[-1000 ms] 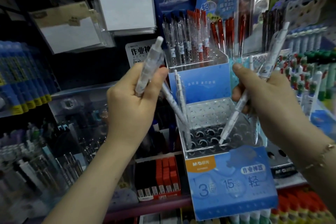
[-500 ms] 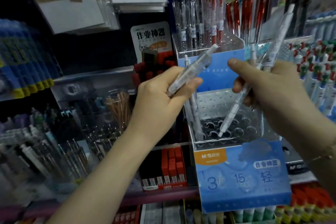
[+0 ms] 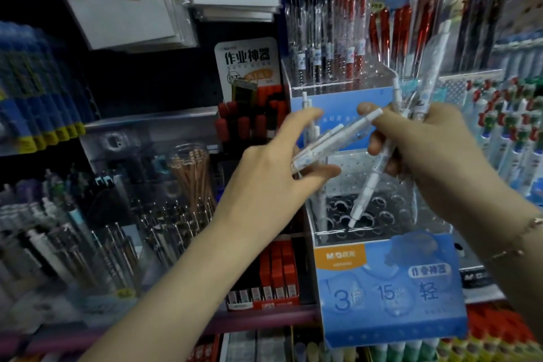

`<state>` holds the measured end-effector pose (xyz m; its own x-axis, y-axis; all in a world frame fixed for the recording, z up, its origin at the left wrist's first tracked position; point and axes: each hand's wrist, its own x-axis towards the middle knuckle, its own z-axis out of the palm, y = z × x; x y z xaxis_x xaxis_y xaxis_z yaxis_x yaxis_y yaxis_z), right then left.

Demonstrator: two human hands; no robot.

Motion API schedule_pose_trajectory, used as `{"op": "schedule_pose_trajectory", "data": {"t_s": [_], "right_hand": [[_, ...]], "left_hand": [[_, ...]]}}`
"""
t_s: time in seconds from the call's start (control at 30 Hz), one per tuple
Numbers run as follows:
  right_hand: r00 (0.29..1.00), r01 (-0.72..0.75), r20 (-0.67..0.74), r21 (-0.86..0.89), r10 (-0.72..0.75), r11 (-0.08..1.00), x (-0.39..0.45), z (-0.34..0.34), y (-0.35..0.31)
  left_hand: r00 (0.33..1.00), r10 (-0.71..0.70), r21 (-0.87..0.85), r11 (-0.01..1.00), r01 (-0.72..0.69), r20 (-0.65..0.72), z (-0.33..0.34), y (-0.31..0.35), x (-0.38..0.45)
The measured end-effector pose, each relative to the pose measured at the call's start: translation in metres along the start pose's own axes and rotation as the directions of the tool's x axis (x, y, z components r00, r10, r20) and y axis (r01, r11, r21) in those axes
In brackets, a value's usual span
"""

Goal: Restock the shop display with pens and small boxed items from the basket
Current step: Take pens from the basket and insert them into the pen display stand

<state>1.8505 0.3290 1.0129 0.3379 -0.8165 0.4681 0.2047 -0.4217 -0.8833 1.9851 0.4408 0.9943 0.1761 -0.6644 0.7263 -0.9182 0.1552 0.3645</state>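
My left hand grips a few clear white pens that lie almost level, their tops pointing right at my right thumb. My right hand holds another white pen slanted downward, its tip just over the ringed holes of the clear lower tier of the blue pen stand. More white pens stick up from my right fist. One or two white pens stand in the tier's left side. The upper tier holds several black and red pens.
Red boxed refills sit on the shelf left of the stand. A clear cup of thin sticks and racks of dark pens fill the left shelf. Green and red capped pens crowd the right. Paper pads hang above.
My left hand has swung its pens from upright to nearly level and moved right, close to my right hand. The right hand's slanted pen has stayed over the lower tier.
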Motion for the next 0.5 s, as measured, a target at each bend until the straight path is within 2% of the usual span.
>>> {"op": "schedule_pose_trajectory", "data": {"t_s": [0.1,0.2,0.27,0.37,0.43,0.5], "right_hand": [[1.000,-0.007,-0.003,-0.017,0.007,1.000,-0.002,0.000,-0.002],[1.000,-0.011,-0.001,0.001,0.011,1.000,-0.006,-0.003,-0.006],[1.000,-0.004,0.007,0.015,0.004,1.000,-0.010,-0.003,-0.008],[0.999,0.024,0.025,0.009,-0.024,1.000,-0.016,0.006,-0.010],[0.998,0.048,0.041,0.012,-0.049,0.999,-0.021,0.014,-0.011],[0.995,0.075,0.061,0.002,-0.075,0.997,-0.025,0.018,-0.014]], "left_hand": [[0.996,-0.058,-0.085,0.995,0.052,-0.067,0.005,0.000,-0.011],[0.968,-0.075,-0.167,0.985,0.035,-0.240,0.004,0.003,-0.026],[0.948,-0.137,-0.292,0.955,0.049,-0.286,0.004,0.009,-0.036],[0.966,-0.246,-0.441,0.877,0.189,-0.076,0.004,0.025,-0.041],[0.966,-0.259,-0.419,0.874,0.244,0.022,0.005,0.031,-0.038],[0.959,-0.278,-0.418,0.865,0.277,0.061,0.003,0.035,-0.034]]}}
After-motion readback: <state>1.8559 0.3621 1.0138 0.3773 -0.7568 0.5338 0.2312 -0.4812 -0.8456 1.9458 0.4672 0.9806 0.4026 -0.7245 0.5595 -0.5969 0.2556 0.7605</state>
